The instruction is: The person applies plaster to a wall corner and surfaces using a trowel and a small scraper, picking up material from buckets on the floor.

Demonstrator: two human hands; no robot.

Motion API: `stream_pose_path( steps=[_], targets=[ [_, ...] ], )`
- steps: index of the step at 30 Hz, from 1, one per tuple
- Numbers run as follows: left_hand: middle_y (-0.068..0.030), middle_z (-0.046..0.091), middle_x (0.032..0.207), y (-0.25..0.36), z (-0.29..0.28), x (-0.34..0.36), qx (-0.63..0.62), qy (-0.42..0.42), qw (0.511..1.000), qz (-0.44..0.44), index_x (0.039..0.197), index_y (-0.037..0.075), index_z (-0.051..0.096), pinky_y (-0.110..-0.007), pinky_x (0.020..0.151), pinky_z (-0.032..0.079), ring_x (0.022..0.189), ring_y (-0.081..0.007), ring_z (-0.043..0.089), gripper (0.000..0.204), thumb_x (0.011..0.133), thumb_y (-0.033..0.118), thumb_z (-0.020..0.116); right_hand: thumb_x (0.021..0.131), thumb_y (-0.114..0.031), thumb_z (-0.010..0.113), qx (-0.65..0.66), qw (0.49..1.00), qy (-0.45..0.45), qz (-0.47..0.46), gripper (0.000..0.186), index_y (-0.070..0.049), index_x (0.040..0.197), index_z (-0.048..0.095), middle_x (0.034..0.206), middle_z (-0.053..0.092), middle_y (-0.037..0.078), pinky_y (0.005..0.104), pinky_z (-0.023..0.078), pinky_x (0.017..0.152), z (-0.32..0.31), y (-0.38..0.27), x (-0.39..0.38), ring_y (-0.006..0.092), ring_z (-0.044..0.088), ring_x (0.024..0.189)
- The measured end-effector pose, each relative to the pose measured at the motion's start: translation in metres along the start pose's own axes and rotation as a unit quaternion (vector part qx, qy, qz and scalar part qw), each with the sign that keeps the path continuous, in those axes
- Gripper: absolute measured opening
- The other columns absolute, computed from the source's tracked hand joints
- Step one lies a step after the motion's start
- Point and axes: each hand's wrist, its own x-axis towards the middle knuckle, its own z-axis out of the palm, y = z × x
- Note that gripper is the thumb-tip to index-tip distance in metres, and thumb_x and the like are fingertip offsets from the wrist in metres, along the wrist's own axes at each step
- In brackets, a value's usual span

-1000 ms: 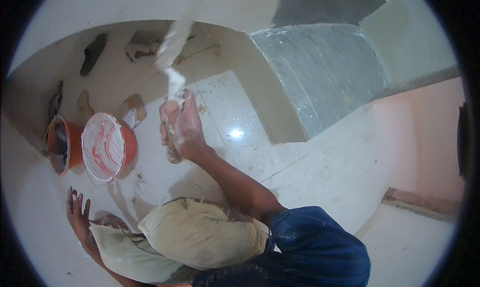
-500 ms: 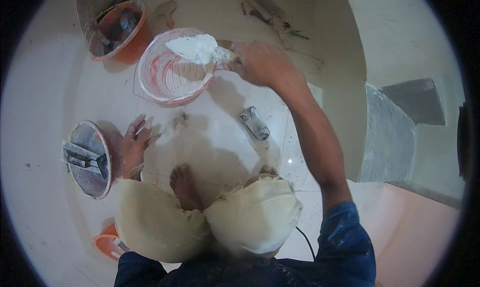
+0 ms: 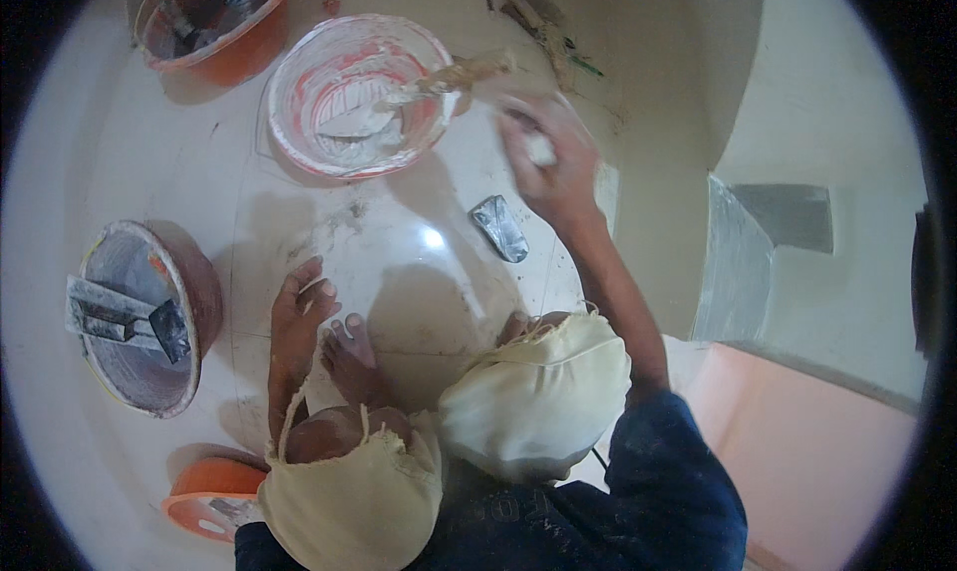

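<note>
A trowel (image 3: pixel 424 85) leans in the red, white-smeared bucket (image 3: pixel 282 142), its pale-coated blade down inside and its handle sticking out over the right rim. Just right of that handle is my right hand (image 3: pixel 553 157), blurred by motion and apart from the trowel. A whitish patch shows between its thumb and fingers; I cannot make out what it is. My left hand (image 3: pixel 297 312) hangs beside my left foot with its fingers loosely stretched, holding nothing. On the floor between bucket and feet lies a small dark, white-smeared block (image 3: pixel 499 229).
At left stands a bucket (image 3: pixel 199 302) with a flat finishing trowel (image 3: pixel 120 317) across it. An orange basin (image 3: pixel 234 65) with tools is at the far left, another orange bowl (image 3: pixel 189 506) near my left knee. Tools (image 3: pixel 538 28) lie at the back by the wall.
The trowel has gone from my right hand down into the bucket. My right hand has drawn back toward me and to the right. The whole view has shifted somewhat.
</note>
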Motion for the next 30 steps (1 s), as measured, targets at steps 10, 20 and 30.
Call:
stream_pose_path(
  steps=[10, 20, 30],
  targets=[
    [-0.0113, 0.054, 0.132, -0.029, -0.021, -0.029, 0.073, -0.052, 0.996, -0.004, 0.132, 0.002, 0.052, -0.04, 0.099, 0.048, 0.119, -0.0266, 0.056, 0.049, 0.088, 0.015, 0.07, 0.085, -0.056, 0.062, -0.268, 0.835, -0.41, 0.251, 0.08, -0.007, 0.144, 0.039, 0.144, 0.043, 0.024, 0.0499, 0.047, 0.097, 0.037, 0.042, -0.192, 0.0414, 0.053, 0.119],
    [-0.0153, 0.047, 0.139, -0.062, -0.117, -0.103, -0.459, 0.343, 0.817, 0.063, 0.144, 0.009, 0.038, -0.055, 0.097, 0.048, 0.123, -0.0371, 0.05, 0.057, 0.1, 0.046, 0.043, 0.067, -0.033, 0.083, 0.081, 0.837, -0.402, 0.361, 0.069, -0.005, 0.125, 0.06, 0.116, 0.061, 0.017, 0.0407, 0.049, 0.092, -0.018, -0.001, -0.085, 0.0307, 0.062, 0.103],
    [-0.0207, 0.057, 0.121, -0.057, -0.173, -0.099, 0.494, 0.442, 0.749, -0.017, 0.128, 0.0, 0.05, -0.046, 0.078, 0.047, 0.108, -0.0378, 0.056, 0.042, 0.096, 0.026, 0.059, 0.064, -0.034, 0.081, 0.201, 0.885, -0.406, -0.111, 0.07, -0.005, 0.122, 0.055, 0.109, 0.064, 0.019, 0.0435, 0.051, 0.089, 0.058, -0.12, 0.092, 0.0362, 0.064, 0.101]
  ],
)
